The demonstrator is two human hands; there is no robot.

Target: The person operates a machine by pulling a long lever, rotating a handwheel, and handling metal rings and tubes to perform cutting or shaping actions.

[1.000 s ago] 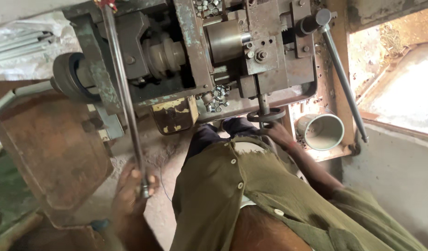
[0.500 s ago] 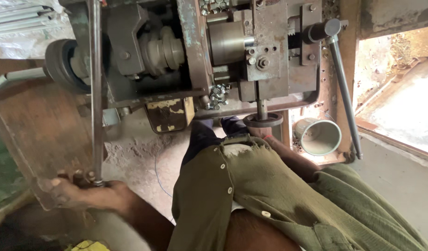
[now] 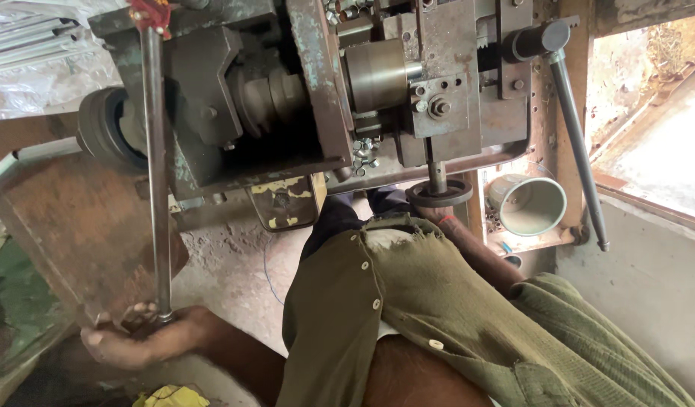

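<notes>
1. The view looks down over the person's olive green shirt (image 3: 408, 316) at a worn, grimy metal press machine (image 3: 317, 98) that fills the far half of the scene.
2. The left hand (image 3: 132, 341) sits near the lower left, fingers curled around the near end of a long steel lever rod (image 3: 156, 173).
3. The lever rod's long axis runs almost straight from near to far. Its near end is in the left hand; its far end points up at the machine's top left corner, where a small red fitting (image 3: 150, 12) caps it.
4. The rod crosses in front of a black rubber wheel (image 3: 104, 134) on the machine's left side and a rusty brown sheet-metal panel (image 3: 76, 241) below it.
5. The right hand is hidden: the right forearm (image 3: 475, 252) reaches from the shirt sleeve toward a round black die ring (image 3: 438, 194) under the machine's vertical ram, and whether that hand is wide, narrow or holding anything cannot be told.
6. Right of the ring stands a pale green metal cup (image 3: 530, 205), tipped so its mouth faces the viewer.
7. A second long handle (image 3: 577, 147) slants from the machine's upper right corner down and to the right, ending just beside the cup.
8. Loose small metal nuts (image 3: 365, 153) lie on the machine's ledge near the middle.
</notes>
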